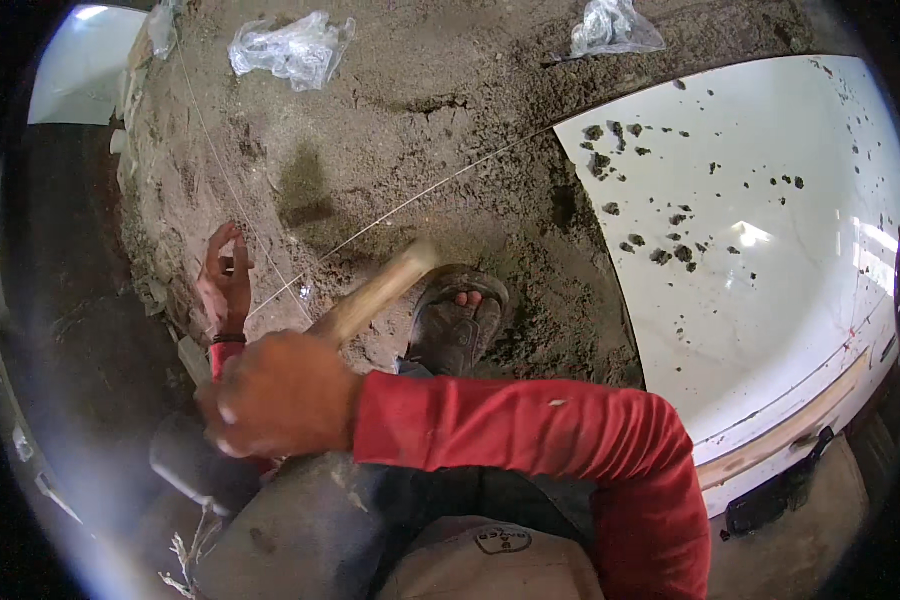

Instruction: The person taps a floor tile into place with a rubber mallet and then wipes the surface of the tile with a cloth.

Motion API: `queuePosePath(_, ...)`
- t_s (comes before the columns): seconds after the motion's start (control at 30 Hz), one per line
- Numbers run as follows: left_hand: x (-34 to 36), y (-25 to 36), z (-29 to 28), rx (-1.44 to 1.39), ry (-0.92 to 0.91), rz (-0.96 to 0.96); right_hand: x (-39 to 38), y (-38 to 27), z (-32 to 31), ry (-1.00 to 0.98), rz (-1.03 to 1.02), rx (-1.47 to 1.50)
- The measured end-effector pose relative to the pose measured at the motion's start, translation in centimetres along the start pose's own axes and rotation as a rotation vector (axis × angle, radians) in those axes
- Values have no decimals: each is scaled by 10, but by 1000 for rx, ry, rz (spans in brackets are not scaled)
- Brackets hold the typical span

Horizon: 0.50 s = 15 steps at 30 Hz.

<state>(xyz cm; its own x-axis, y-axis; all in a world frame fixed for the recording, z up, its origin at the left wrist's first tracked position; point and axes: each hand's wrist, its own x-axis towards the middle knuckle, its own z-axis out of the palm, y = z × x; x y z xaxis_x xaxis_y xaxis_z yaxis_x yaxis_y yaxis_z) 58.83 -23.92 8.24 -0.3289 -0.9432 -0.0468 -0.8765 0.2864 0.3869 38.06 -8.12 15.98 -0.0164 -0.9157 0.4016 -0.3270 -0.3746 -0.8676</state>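
My right hand (pixel 285 392), in a red sleeve, is closed round a wooden handle (pixel 375 292), whose blurred free end points away and to the right. A dark grey shape with a bright edge (pixel 205 465) lies just below that fist; whether it belongs to the tool I cannot tell. Farther off on the left, my left hand (pixel 226 285), with a dark band at its wrist, is raised with loosely curled fingers. A gap shows between them and nothing is visible inside. Close to it, two thin pale strings (pixel 405 213) cross above the rough grey-brown mortar bed (pixel 400 130).
At the right lies a large glossy white tile (pixel 760 300) spattered with dark mortar crumbs. Two crumpled clear plastic bags (pixel 295 50) (pixel 615 27) rest on the far mortar. My sandalled foot (pixel 457 325) stands on the bed. A dark drop or recess (pixel 65 290) borders the left.
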Motion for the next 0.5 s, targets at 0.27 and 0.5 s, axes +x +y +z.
queuePosePath(0.27,-7,-8,-5,-32,38,15,-72,179,-64,-255,169,-496)
queuePosePath(0.5,8,-10,4,-72,23,-55,4,25,11,-31,-146,46)
